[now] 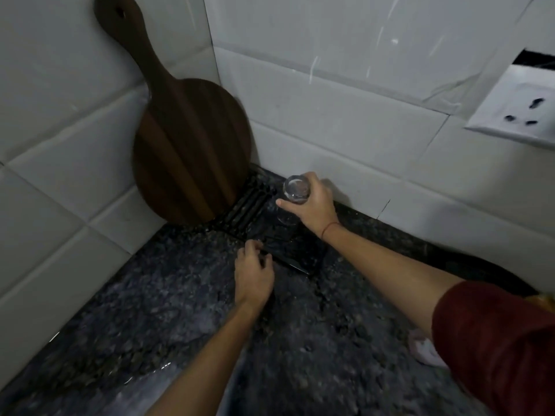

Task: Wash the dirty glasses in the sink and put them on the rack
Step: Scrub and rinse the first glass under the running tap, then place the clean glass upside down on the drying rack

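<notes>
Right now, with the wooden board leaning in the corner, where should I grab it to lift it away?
Grip the wooden board by its long handle, coming from the front. It stands handle-up, its back leaning on the tiles, so only the front is free. The right hand grips a glass, so the left hand suits better.

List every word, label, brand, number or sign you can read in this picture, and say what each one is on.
No text can be read anywhere in this view.
The wall socket shows only its pin holes, no marking.
The glass in the right hand, the wooden cutting board, the rack and the tiles bear no label, brand or number.
</notes>
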